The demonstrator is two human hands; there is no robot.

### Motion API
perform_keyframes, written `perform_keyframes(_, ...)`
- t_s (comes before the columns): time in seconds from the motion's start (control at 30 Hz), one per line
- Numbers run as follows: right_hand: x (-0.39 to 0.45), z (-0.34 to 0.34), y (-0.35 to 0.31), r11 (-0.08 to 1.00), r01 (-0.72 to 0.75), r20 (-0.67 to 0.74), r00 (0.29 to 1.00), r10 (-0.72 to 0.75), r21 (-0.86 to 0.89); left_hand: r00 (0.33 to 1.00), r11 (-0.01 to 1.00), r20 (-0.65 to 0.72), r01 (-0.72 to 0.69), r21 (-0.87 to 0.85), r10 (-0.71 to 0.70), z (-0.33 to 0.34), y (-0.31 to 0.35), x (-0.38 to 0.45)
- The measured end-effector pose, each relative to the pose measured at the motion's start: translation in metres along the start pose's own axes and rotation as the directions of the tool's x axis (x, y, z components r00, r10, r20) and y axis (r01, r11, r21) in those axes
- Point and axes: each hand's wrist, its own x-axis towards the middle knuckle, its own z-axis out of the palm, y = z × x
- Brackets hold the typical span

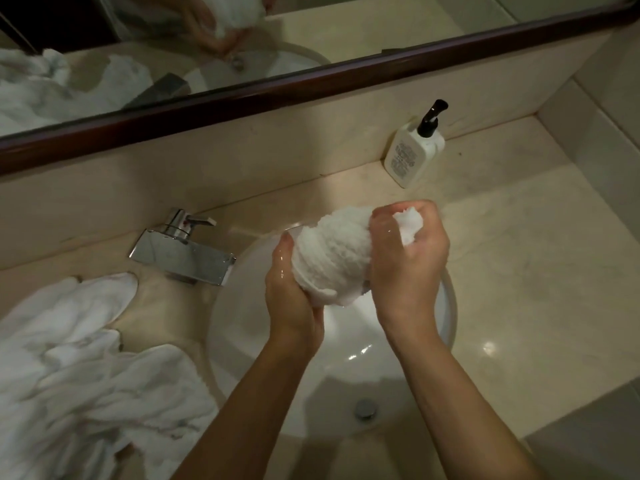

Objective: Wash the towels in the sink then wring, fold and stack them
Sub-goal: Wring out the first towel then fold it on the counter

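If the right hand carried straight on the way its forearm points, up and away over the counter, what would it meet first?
Probably the soap bottle by the back wall. The right hand, its grip on the towel, points roughly there; depth is unclear.

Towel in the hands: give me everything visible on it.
The towel is white terry, bunched into a thick wad and looks wet. It is held above the sink, not touching the basin. The left hand grips its lower left side; the right hand is curled round its right end, and a tuft pokes out past the fingers. No part hangs loose; folds and edges are hidden.
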Motion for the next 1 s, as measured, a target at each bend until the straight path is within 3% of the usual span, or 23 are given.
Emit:
perform_keyframes(0.1, -0.001, 0.002, 0.0, 0.965, 0.199, 0.012, 0.98, -0.2, -0.173, 0.987, 0.987, 0.069, 0.151, -0.048, -0.147, 0.004, 0.005, 0.0)
perform_keyframes(0.2, 0.002, 0.006, 0.002, 0.865, 0.399, 0.061, 0.914, -0.4, -0.305, 0.946, 0.956, 0.164, 0.289, -0.041, -0.279, 0.007, 0.01, 0.002)
perform_keyframes(0.47, 0.015, 0.006, -0.003, 0.841, 0.518, 0.121, 0.855, -0.504, -0.158, 0.895, 0.92, 0.216, 0.37, 0.129, -0.391, 0.005, 0.033, 0.012)
perform_keyframes(0.53, 0.018, 0.007, -0.002, 0.887, 0.444, 0.105, 0.895, -0.434, -0.122, 0.9, 0.926, 0.218, 0.362, 0.109, -0.377, 0.007, 0.034, 0.014)
perform_keyframes(0.63, 0.022, 0.006, -0.001, 0.994, 0.105, 0.109, 0.988, -0.105, 0.003, 0.927, 0.952, 0.214, 0.297, 0.077, -0.307, 0.006, 0.027, 0.017)
perform_keyframes(0.73, 0.023, 0.001, 0.005, 0.987, -0.131, 0.198, 0.974, 0.111, 0.094, 0.961, 0.979, 0.187, 0.204, 0.018, -0.204, 0.005, 0.015, 0.01)
perform_keyframes(0.83, 0.028, -0.005, 0.006, 0.987, -0.146, 0.227, 0.965, 0.128, 0.064, 0.962, 0.98, 0.194, 0.2, -0.017, -0.193, -0.003, 0.009, 0.001)
perform_keyframes(1.0, 0.021, -0.012, 0.005, 0.999, 0.035, 0.248, 0.968, -0.032, -0.009, 0.918, 0.943, 0.221, 0.329, 0.046, -0.331, -0.009, 0.016, 0.0)
